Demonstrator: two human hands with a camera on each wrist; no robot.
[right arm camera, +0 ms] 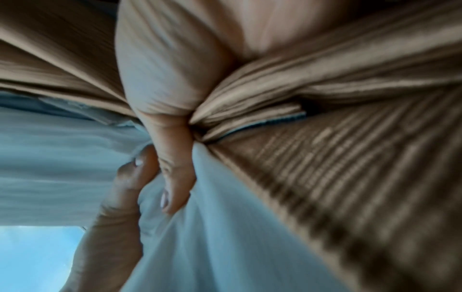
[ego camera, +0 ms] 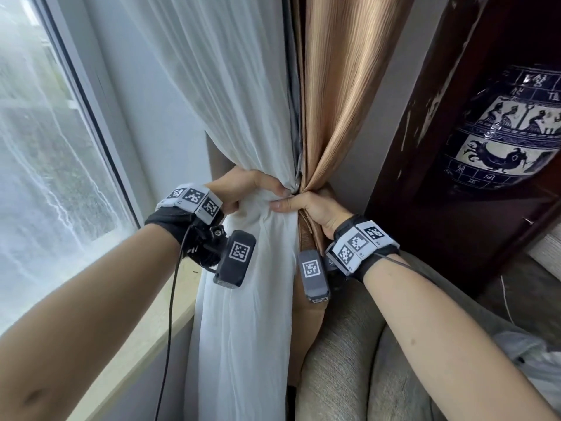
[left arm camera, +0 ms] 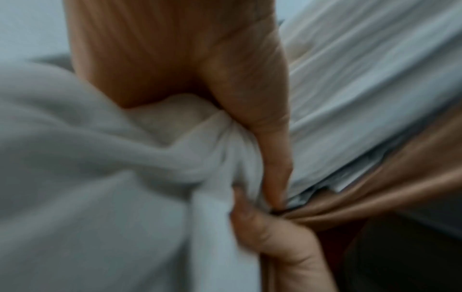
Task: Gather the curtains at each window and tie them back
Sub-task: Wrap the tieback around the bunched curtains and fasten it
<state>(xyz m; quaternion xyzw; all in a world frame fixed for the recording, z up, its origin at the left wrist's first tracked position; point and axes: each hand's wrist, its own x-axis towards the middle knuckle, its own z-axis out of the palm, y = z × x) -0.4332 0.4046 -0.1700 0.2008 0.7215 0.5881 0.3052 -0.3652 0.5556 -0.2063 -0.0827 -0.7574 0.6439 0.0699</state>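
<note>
Blue-and-white vase (ego camera: 510, 129) in the dark cabinet at right carries bands of Chinese-style characters near its top and lower edge, too small and blurred to read. Square black-and-white coded markers, no letters or nos., sit on the white blocks strapped to both wrists and on the two grey camera units (ego camera: 235, 259) hanging below them; tiny print at the blocks' edges can't be made out. Wrist views: blurred cloth and fingers, no text.
</note>
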